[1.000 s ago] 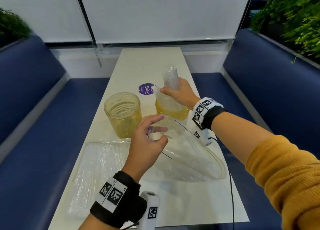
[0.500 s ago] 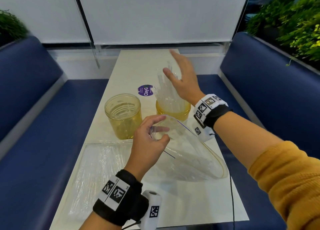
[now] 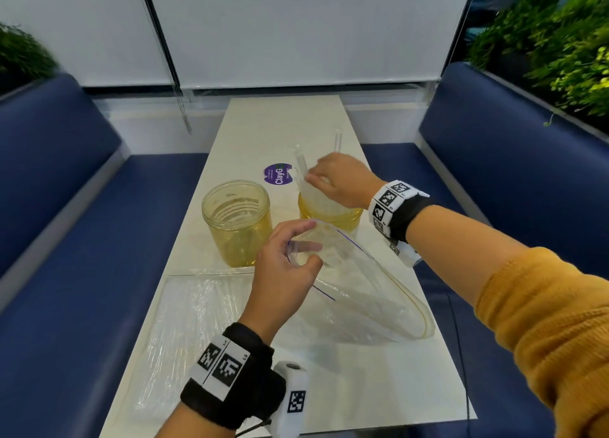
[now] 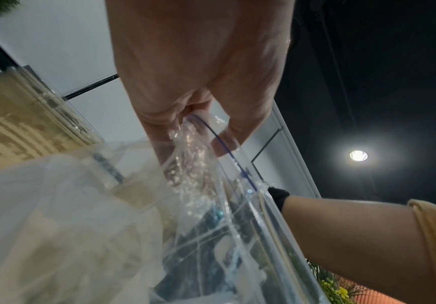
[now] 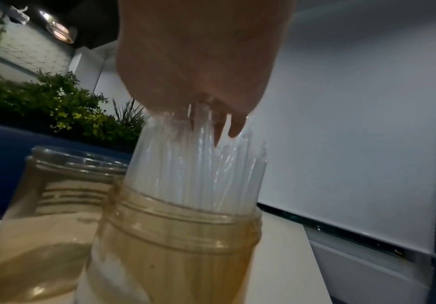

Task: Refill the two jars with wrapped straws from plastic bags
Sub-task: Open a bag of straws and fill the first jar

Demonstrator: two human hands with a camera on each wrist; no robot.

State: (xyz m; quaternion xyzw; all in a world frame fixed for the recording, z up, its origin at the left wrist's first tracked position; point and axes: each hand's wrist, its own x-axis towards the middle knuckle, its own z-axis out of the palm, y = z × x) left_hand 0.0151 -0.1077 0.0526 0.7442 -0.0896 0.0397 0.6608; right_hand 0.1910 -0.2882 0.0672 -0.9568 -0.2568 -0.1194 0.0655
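Right hand (image 3: 339, 180) has come down from its raised, spread pose onto the wrapped straws (image 3: 316, 193).
Its fingers curl over the straw tops standing in the right jar (image 3: 329, 215); left hand (image 3: 283, 266) pinches the plastic bag (image 3: 362, 299) mouth.

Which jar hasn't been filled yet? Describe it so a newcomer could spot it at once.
On the long white table between the blue benches stand two amber jars. The empty jar is the one on the person's left, near the purple sticker. Unlike its neighbour, it holds no straws and no hand touches it.
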